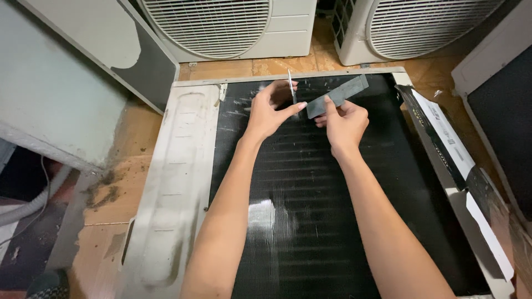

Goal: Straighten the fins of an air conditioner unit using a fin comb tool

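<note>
An outdoor air-conditioner unit lies flat on the floor with its black finned coil (332, 221) facing up. My left hand (270, 111) hovers over the coil's far part and pinches a thin metal blade (290, 84) held upright. My right hand (344, 122) sits just to the right and grips a flat grey rectangular strip (338, 95), angled up to the right. The strip's lower end meets the blade near my left thumb. Some fins near the hands and in the middle of the coil look bent and shiny.
The unit's white metal frame (177, 188) runs along the coil's left side. Two white fan units (221, 27) (410, 25) stand at the back. A loose white panel (94, 39) leans at the left, a dark panel (501, 111) at the right. A grey hose (25, 207) lies lower left.
</note>
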